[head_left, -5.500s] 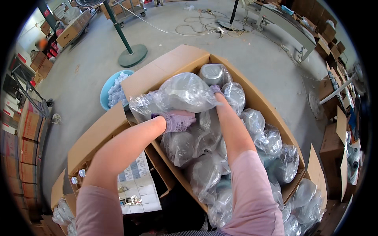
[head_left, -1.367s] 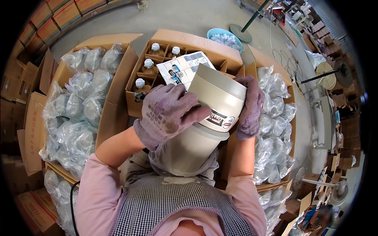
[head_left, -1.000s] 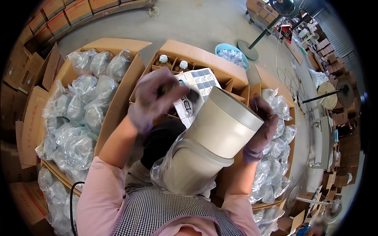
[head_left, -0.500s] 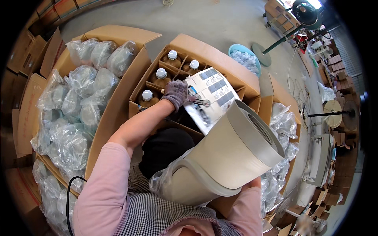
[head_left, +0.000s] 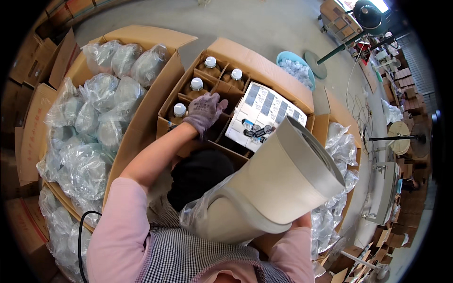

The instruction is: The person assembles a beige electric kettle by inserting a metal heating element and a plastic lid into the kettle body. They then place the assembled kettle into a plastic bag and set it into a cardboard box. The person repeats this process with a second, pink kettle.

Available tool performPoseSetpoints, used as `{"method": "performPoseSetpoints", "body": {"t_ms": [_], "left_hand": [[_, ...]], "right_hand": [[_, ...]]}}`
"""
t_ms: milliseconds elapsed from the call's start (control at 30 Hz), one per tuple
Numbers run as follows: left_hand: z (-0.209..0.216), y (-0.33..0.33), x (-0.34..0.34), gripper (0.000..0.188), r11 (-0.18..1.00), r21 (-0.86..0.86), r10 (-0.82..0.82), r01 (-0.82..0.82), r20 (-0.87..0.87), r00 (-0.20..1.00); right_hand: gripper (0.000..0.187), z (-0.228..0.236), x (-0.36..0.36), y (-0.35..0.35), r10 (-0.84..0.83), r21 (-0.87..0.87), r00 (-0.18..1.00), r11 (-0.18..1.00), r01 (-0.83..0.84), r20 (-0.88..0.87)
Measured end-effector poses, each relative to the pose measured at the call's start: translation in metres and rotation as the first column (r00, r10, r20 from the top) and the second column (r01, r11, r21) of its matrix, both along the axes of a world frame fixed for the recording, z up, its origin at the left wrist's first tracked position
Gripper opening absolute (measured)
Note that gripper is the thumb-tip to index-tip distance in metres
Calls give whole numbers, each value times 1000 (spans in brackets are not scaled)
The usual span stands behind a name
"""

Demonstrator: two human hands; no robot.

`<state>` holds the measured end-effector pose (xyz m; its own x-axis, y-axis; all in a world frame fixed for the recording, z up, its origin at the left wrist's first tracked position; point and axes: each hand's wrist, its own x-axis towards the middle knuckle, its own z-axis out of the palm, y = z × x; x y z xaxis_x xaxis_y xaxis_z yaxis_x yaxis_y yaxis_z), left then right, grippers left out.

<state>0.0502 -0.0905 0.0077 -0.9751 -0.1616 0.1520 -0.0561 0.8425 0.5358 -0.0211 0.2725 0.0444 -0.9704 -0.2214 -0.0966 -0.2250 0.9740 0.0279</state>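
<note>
Bagged pieces fill the large carton (head_left: 151, 111) on the left up to its walls, leaving little side room, while the open floor (head_left: 236, 23) lies beyond the far edge of the divided carton (head_left: 264, 66). The beige vessel (head_left: 288, 174) leans away from the apron, its mouth over that carton's near right corner and its lower part in a clear bag (head_left: 194, 219); the right forearm (head_left: 303, 220) passes under it and the right hand is hidden, so I cannot tell how those fingers stand. The step in hand looks like steadying the vessel on that side while the left works at the carton. Toward the right edge, the white pack (head_left: 269, 106) lies across the dividers. The gloved left hand (head_left: 205, 113) is over the carton's near left part, fingers loosely bent and thumb apart; whether they pinch anything I cannot tell. White-capped bottles (head_left: 197, 89) stand along the left edge, just beside the knuckles, so the next move calls for keeping clear of them; the freer side is the dark gap toward the pack. Smallest, the dark oval labels (head_left: 256, 132) lie on the pack's near part, close to the vessel's rim.
</note>
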Motion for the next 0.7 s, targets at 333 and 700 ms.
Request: {"method": "performPoseSetpoints", "body": {"t_ms": [333, 700], "left_hand": [[33, -4, 17, 42, 821, 565, -181, 81, 123, 976], [130, 43, 81, 40, 224, 868, -848, 444, -51, 528]], "right_hand": [[74, 152, 102, -69, 66, -895, 997, 442, -57, -31], [51, 201, 167, -88, 84, -662, 767, -570, -487, -636]]}}
